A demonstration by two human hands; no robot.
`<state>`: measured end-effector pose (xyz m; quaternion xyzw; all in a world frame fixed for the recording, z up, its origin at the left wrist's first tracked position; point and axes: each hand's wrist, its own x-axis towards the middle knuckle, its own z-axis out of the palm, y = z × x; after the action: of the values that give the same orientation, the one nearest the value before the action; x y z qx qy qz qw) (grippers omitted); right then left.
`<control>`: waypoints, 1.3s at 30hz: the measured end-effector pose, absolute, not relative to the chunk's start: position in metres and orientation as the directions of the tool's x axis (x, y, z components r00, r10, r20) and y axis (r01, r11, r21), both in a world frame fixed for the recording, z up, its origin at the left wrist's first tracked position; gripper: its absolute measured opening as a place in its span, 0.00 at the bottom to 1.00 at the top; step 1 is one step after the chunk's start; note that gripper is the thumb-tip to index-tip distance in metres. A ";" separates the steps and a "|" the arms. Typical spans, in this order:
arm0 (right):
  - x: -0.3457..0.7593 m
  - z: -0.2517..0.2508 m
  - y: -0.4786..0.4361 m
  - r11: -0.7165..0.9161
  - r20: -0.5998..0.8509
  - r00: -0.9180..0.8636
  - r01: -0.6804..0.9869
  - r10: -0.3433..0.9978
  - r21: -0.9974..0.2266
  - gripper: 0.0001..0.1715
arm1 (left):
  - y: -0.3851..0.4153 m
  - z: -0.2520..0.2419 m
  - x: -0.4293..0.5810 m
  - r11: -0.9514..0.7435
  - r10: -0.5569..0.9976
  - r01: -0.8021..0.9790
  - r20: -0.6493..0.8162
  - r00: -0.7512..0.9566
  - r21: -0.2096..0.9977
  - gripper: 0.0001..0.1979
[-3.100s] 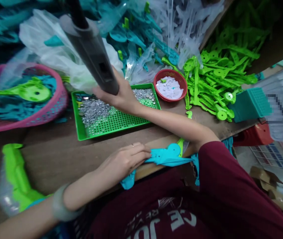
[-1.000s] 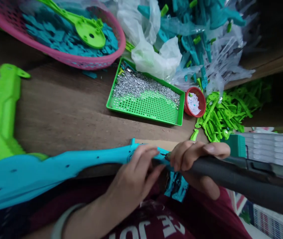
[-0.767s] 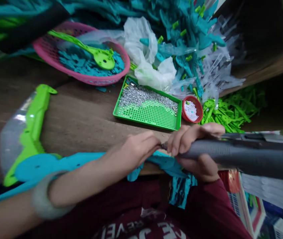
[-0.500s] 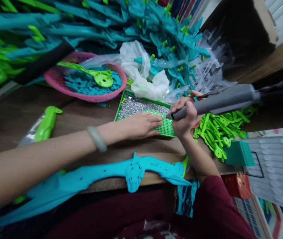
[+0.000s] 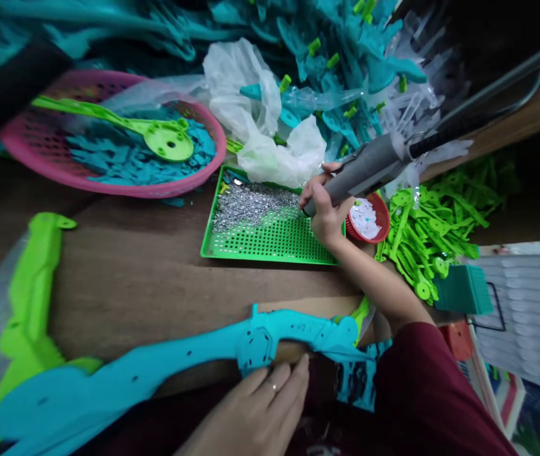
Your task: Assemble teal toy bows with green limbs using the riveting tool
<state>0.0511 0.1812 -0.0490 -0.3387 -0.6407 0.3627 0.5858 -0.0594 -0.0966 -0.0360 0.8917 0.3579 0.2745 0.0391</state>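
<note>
My right hand (image 5: 326,209) is wrapped round a grey electric screwdriver (image 5: 369,171), its tip down over the screws. Those small silver screws (image 5: 251,206) lie in a green perforated tray (image 5: 270,247). At the near edge of the table my left hand (image 5: 270,399) lies flat, fingers stretched, against the lower side of a long turquoise plastic part (image 5: 189,348). A ring shows on one finger. Beneath the right end of that part a bit of green plastic (image 5: 360,316) sticks out.
A pink basket (image 5: 122,187) of turquoise pieces stands at the left. Near my right hand are a red basket (image 5: 380,218) with white pieces and a pile of green parts (image 5: 436,234). Turquoise parts (image 5: 346,57) are heaped behind white plastic bags (image 5: 274,152).
My left hand has left the tray and come down to the turquoise part. The screwdriver in my right hand has shifted left and tilted more steeply. The view has moved closer.
</note>
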 end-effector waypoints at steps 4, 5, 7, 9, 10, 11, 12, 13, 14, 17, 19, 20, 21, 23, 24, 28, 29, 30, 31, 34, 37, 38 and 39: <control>0.054 -0.051 0.180 0.495 0.489 -0.085 0.070 0.868 -0.866 0.30 | -0.100 -0.054 -0.028 -0.654 0.743 0.695 0.429 0.514 0.299 0.22; 0.054 -0.052 0.180 0.494 0.488 -0.085 0.075 0.869 -0.866 0.30 | -0.098 -0.056 -0.022 -0.647 0.746 0.710 0.427 0.511 0.278 0.23; 0.053 -0.054 0.180 0.493 0.489 -0.074 0.062 0.869 -0.868 0.30 | -0.097 -0.060 -0.013 -0.646 0.732 0.730 0.450 0.511 0.222 0.25; 0.049 -0.054 0.182 0.492 0.490 -0.055 0.030 0.870 -0.870 0.30 | -0.098 -0.063 -0.007 -0.643 0.720 0.744 0.474 0.506 0.182 0.24; 0.047 -0.052 0.183 0.492 0.491 -0.044 0.020 0.870 -0.870 0.30 | -0.099 -0.065 -0.005 -0.635 0.721 0.753 0.485 0.495 0.175 0.24; 0.046 -0.049 0.182 0.491 0.490 -0.034 0.025 0.871 -0.871 0.31 | -0.100 -0.067 -0.003 -0.623 0.725 0.763 0.493 0.481 0.172 0.23; 0.045 -0.045 0.180 0.489 0.488 -0.026 0.047 0.872 -0.871 0.32 | -0.100 -0.068 -0.002 -0.610 0.732 0.773 0.498 0.466 0.173 0.23; 0.046 -0.038 0.175 0.488 0.488 -0.018 0.082 0.873 -0.869 0.33 | -0.101 -0.069 -0.001 -0.600 0.734 0.781 0.506 0.452 0.173 0.23; 0.048 -0.031 0.167 0.492 0.494 -0.012 0.118 0.869 -0.863 0.33 | -0.101 -0.071 0.000 -0.591 0.736 0.788 0.515 0.439 0.173 0.22; 0.064 -0.004 0.121 0.543 0.539 -0.062 0.090 0.840 -0.835 0.23 | -0.101 -0.072 0.002 -0.566 0.738 0.805 0.545 0.398 0.180 0.22; 0.078 0.011 0.081 0.534 0.534 -0.191 -0.054 0.824 -0.844 0.19 | -0.101 -0.073 0.003 -0.554 0.746 0.809 0.548 0.379 0.194 0.21; 0.084 0.015 0.062 0.497 0.505 -0.259 -0.100 0.823 -0.862 0.20 | -0.101 -0.073 0.003 -0.551 0.751 0.808 0.546 0.372 0.208 0.21; 0.090 0.017 0.044 0.468 0.483 -0.321 -0.130 0.814 -0.874 0.22 | -0.101 -0.074 0.004 -0.550 0.755 0.804 0.547 0.363 0.225 0.21; 0.097 0.013 0.017 0.446 0.468 -0.373 -0.150 0.801 -0.882 0.25 | -0.102 -0.075 0.006 -0.549 0.761 0.791 0.554 0.338 0.271 0.20; 0.098 0.009 0.009 0.454 0.478 -0.367 -0.155 0.798 -0.877 0.26 | -0.103 -0.076 0.006 -0.551 0.761 0.782 0.560 0.327 0.293 0.19; 0.097 -0.010 -0.001 0.500 0.525 -0.316 -0.161 0.790 -0.851 0.24 | -0.106 -0.078 0.008 -0.547 0.766 0.764 0.572 0.293 0.342 0.16; 0.096 -0.012 0.000 0.508 0.532 -0.315 -0.159 0.786 -0.846 0.23 | -0.106 -0.078 0.008 -0.543 0.768 0.765 0.572 0.287 0.347 0.16; 0.096 -0.013 0.000 0.506 0.522 -0.325 -0.140 0.789 -0.851 0.23 | -0.106 -0.077 0.009 -0.539 0.771 0.765 0.572 0.280 0.353 0.16; 0.096 -0.014 0.001 0.495 0.499 -0.336 -0.105 0.799 -0.863 0.22 | -0.106 -0.077 0.009 -0.535 0.775 0.764 0.569 0.275 0.360 0.17; 0.095 -0.016 0.002 0.483 0.456 -0.344 -0.007 0.821 -0.876 0.21 | -0.105 -0.078 0.011 -0.535 0.776 0.756 0.573 0.263 0.377 0.17; 0.095 -0.026 0.002 0.561 0.557 -0.345 -0.098 0.756 -0.822 0.18 | -0.104 -0.080 0.013 -0.534 0.771 0.748 0.590 0.239 0.394 0.16; 0.097 -0.031 0.001 0.563 0.571 -0.361 -0.140 0.737 -0.815 0.17 | -0.104 -0.080 0.013 -0.534 0.770 0.745 0.594 0.234 0.399 0.15; 0.101 -0.037 0.000 0.525 0.533 -0.393 -0.138 0.749 -0.840 0.16 | -0.105 -0.081 0.013 -0.532 0.770 0.743 0.596 0.227 0.405 0.15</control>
<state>0.1008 0.0000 -0.0365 -0.2152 -0.7108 0.4371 0.5074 0.0126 -0.1046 -0.0809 0.7831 0.4833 0.3910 0.0173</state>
